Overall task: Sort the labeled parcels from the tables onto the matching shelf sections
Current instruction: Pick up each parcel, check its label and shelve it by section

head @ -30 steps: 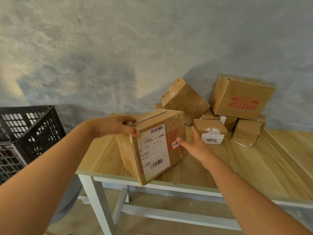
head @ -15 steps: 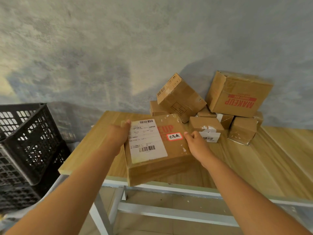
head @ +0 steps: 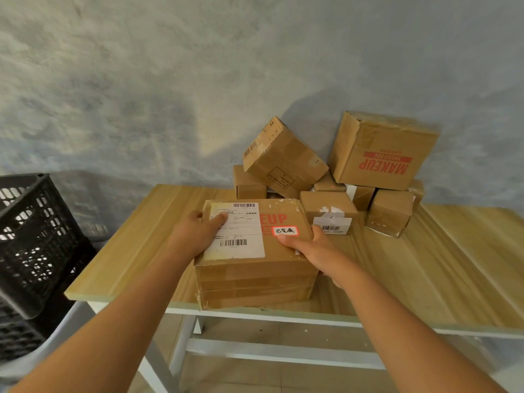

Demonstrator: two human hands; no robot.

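Note:
A brown cardboard parcel [head: 280, 268] sits at the front edge of the wooden table [head: 133, 251], its top face turned up. That face carries a white shipping label with barcodes and a small red-bordered sticker with handwriting. My left hand [head: 195, 236] grips the parcel's left side, thumb lying over the shipping label. My right hand [head: 309, 248] grips its right side, thumb on top just below the red-bordered sticker. The parcel's front slightly overhangs the table edge.
Several more cardboard parcels are piled at the back of the table against the wall, among them a large box printed MAKEUP [head: 382, 154] and a tilted box [head: 283, 160]. Stacked black plastic crates [head: 34, 239] stand left of the table.
The parcel was tipped from standing on an edge, label facing me, to lying with the label face up. Both hands shifted to grip its sides.

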